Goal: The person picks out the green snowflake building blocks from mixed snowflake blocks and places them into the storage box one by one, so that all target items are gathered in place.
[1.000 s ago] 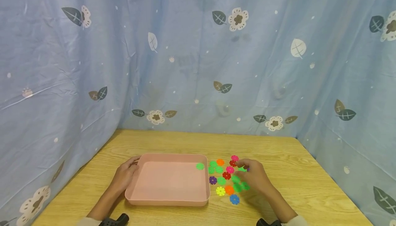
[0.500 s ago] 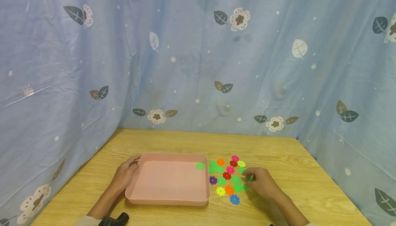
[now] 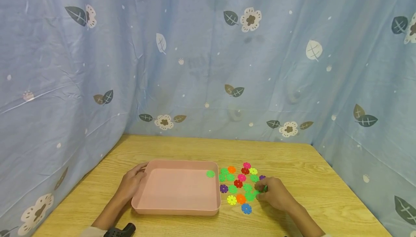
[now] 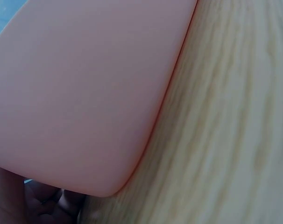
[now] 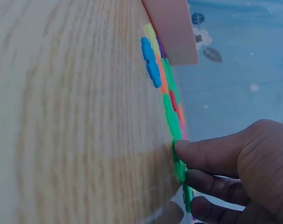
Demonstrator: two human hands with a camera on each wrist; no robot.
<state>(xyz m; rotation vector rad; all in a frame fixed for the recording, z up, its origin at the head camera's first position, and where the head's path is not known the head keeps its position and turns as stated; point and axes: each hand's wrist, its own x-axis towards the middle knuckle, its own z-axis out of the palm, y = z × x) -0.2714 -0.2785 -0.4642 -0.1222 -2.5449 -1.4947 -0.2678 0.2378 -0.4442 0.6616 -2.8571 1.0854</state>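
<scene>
My left hand [image 3: 131, 183] holds the left side of a shallow pink tray [image 3: 177, 211], thumb near the rim. In the left wrist view the pink tray wall [image 4: 85, 93] fills most of the picture, with curled fingers [image 4: 53, 205] at its lower corner. My right hand [image 3: 276, 193] is low over the right edge of a spread of notched, flower-shaped plastic discs. Its thumb and forefinger pinch at a green disc [image 5: 178, 163], close to the wood. In the head view the hand partly hides the green discs there.
One green disc [image 3: 210, 174] lies inside the tray at its right. Between tray and right hand lie several more, including a blue disc [image 3: 246, 209], a yellow disc [image 3: 232, 200] and a purple disc [image 3: 224, 188]. A blue patterned curtain [image 3: 208, 67] surrounds the wooden table [image 3: 312, 183].
My right hand has moved down and slightly right from the upper discs to the green ones at the right edge, uncovering a yellow and a purple disc. The left hand and tray stay put.
</scene>
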